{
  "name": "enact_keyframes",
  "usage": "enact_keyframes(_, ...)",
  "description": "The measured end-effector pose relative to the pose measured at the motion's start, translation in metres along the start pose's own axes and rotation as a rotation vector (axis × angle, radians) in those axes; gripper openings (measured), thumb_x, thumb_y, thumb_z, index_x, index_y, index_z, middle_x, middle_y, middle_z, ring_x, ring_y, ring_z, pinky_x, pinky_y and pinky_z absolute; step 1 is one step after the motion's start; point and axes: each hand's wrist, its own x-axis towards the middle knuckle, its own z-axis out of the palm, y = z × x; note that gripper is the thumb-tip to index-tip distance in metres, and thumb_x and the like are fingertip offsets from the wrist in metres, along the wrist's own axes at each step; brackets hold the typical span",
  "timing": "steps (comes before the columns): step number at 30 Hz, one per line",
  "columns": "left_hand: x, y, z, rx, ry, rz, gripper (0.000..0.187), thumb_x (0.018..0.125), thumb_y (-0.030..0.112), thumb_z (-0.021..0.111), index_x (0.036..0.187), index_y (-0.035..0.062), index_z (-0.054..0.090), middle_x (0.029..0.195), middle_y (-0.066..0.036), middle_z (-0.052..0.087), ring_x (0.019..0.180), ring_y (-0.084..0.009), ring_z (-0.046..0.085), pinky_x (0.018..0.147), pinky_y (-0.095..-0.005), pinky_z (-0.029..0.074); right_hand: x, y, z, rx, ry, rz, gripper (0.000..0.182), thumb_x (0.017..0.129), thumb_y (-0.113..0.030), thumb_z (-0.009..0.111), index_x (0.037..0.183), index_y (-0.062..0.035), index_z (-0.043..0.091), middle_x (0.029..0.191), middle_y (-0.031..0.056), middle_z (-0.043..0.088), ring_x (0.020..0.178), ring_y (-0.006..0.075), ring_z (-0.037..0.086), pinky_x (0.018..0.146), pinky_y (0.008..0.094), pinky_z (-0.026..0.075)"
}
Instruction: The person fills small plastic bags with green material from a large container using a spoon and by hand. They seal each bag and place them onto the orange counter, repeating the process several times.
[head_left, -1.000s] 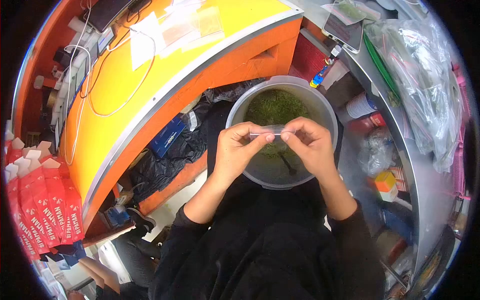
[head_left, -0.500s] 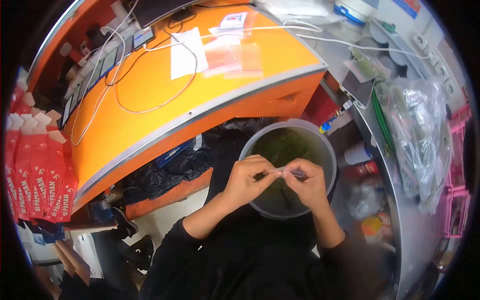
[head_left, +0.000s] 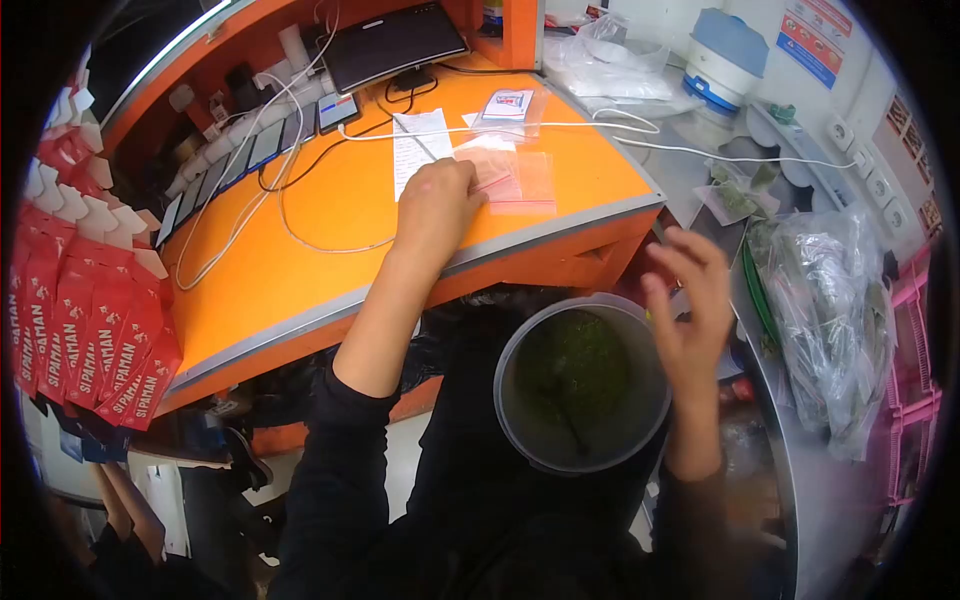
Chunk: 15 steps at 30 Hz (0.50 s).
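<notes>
My left hand [head_left: 435, 205] reaches out over the orange counter [head_left: 320, 240]. Its bent fingers rest on a pile of small clear plastic bags [head_left: 520, 178], and its back hides whether it grips one. My right hand [head_left: 690, 290] hovers with fingers spread and nothing in it, just right of a round translucent bowl [head_left: 520, 345]. The bowl sits in my lap and holds green dried herb [head_left: 575, 365] with a dark utensil lying in it.
White cables [head_left: 300, 215], a sheet of paper [head_left: 418, 140], several phones [head_left: 250, 150] and a dark tablet [head_left: 395, 45] lie on the counter. Red sachets [head_left: 90, 320] hang at left. Big clear bags of greenery [head_left: 830, 310] fill the metal shelf at right. A white and blue appliance [head_left: 725, 60] stands behind.
Both hands pinched a small clear bag over the bowl. Now they have parted: my left hand went out to the bag pile on the counter, my right hand lifted open to the right.
</notes>
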Motion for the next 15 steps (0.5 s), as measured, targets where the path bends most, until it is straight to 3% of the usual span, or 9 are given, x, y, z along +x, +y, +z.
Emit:
enact_keyframes(1, -0.001, -0.001, -0.001, -0.035, 0.0, -0.04, 0.014, 0.077, 0.014, 0.066, 0.08, 0.0008, 0.064, 0.083, -0.018, 0.064, 0.077, -0.032, 0.06, 0.072, -0.0371, 0.047, -0.007, 0.002, 0.004, 0.012, -0.023, 0.003, 0.024, 0.074, -0.002, 0.066, 0.098, -0.0023, 0.065, 0.11, 0.0142, 0.058, 0.099, 0.0275, 0.056, 0.086, 0.0353, 0.044)
enact_keyframes(4, -0.002, 0.008, -0.011, -0.175, 0.307, -0.027, 0.016, 0.08, 0.016, 0.066, 0.08, -0.0003, 0.064, 0.075, -0.013, 0.064, 0.071, -0.0243, 0.061, 0.069, -0.0313, 0.047, -0.026, 0.008, 0.012, 0.092, -0.098, 0.044, 0.026, 0.075, -0.003, 0.066, 0.101, -0.0012, 0.063, 0.111, 0.0146, 0.057, 0.103, 0.0273, 0.056, 0.087, 0.0358, 0.044)
enact_keyframes(7, -0.03, 0.041, -0.039, -0.763, 0.2, -0.122, 0.015, 0.085, 0.016, 0.063, 0.084, 0.0006, 0.064, 0.078, -0.007, 0.064, 0.074, -0.0149, 0.06, 0.07, -0.0272, 0.046, -0.032, 0.0, 0.018, 0.389, -0.057, 0.204, 0.041, 0.077, -0.005, 0.066, 0.116, -0.0007, 0.055, 0.113, 0.0138, 0.057, 0.106, 0.0262, 0.055, 0.089, 0.0367, 0.043)
enact_keyframes(8, -0.049, 0.05, -0.03, -1.071, 0.025, -0.172, 0.015, 0.087, 0.016, 0.062, 0.087, 0.0013, 0.063, 0.081, -0.005, 0.064, 0.077, -0.0127, 0.059, 0.072, -0.0268, 0.046, -0.037, 0.0, 0.026, 0.7, -0.042, 0.316, 0.057, 0.08, -0.003, 0.065, 0.13, -0.002, 0.039, 0.113, 0.0138, 0.057, 0.109, 0.0236, 0.054, 0.089, 0.0346, 0.044)
enact_keyframes(9, -0.068, 0.059, -0.015, -1.372, -0.162, -0.229, 0.014, 0.089, 0.016, 0.06, 0.09, 0.002, 0.063, 0.084, -0.002, 0.063, 0.08, -0.0105, 0.058, 0.073, -0.0264, 0.046, -0.039, -0.006, 0.03, 0.857, -0.04, 0.405, 0.059, 0.08, -0.002, 0.064, 0.132, -0.0025, 0.036, 0.11, 0.013, 0.057, 0.106, 0.0221, 0.055, 0.088, 0.0334, 0.044)
enact_keyframes(11, -0.095, 0.078, 0.018, -1.749, -0.283, -0.334, 0.016, 0.09, 0.018, 0.06, 0.09, 0.0029, 0.063, 0.081, 0.001, 0.062, 0.073, -0.0086, 0.057, 0.067, -0.0236, 0.045, -0.043, -0.013, 0.036, 1.165, -0.034, 0.577, 0.064, 0.081, 0.0, 0.063, 0.135, -0.0036, 0.03, 0.104, 0.0113, 0.059, 0.1, 0.0191, 0.056, 0.085, 0.0309, 0.046)
enact_keyframes(12, -0.102, 0.085, 0.022, -1.824, -0.268, -0.418, 0.017, 0.09, 0.018, 0.06, 0.091, 0.0018, 0.063, 0.082, 0.001, 0.062, 0.073, -0.0085, 0.058, 0.068, -0.0232, 0.045, -0.048, -0.003, 0.035, 1.132, -0.146, 0.607, 0.061, 0.082, 0.004, 0.061, 0.134, -0.003, 0.03, 0.092, 0.0079, 0.059, 0.088, 0.0146, 0.058, 0.079, 0.0276, 0.046)
enact_keyframes(14, -0.112, 0.092, 0.029, -1.969, -0.231, -0.6, 0.019, 0.091, 0.018, 0.059, 0.094, -0.0004, 0.063, 0.083, -0.001, 0.063, 0.074, -0.0082, 0.058, 0.07, -0.0222, 0.046, -0.056, 0.004, 0.025, 1.028, -0.257, 0.747, 0.059, 0.082, 0.005, 0.06, 0.133, -0.0031, 0.03, 0.089, 0.0062, 0.059, 0.083, 0.0122, 0.057, 0.076, 0.0271, 0.046)
enact_keyframes(15, -0.116, 0.091, 0.032, -1.917, -0.313, -0.625, 0.02, 0.091, 0.018, 0.059, 0.094, -0.0008, 0.063, 0.082, -0.001, 0.063, 0.074, -0.0082, 0.059, 0.069, -0.0222, 0.046, -0.059, 0.004, 0.02, 0.973, -0.321, 0.821, 0.059, 0.082, 0.005, 0.06, 0.132, -0.0031, 0.03, 0.087, 0.0053, 0.059, 0.08, 0.0111, 0.056, 0.075, 0.0269, 0.046)
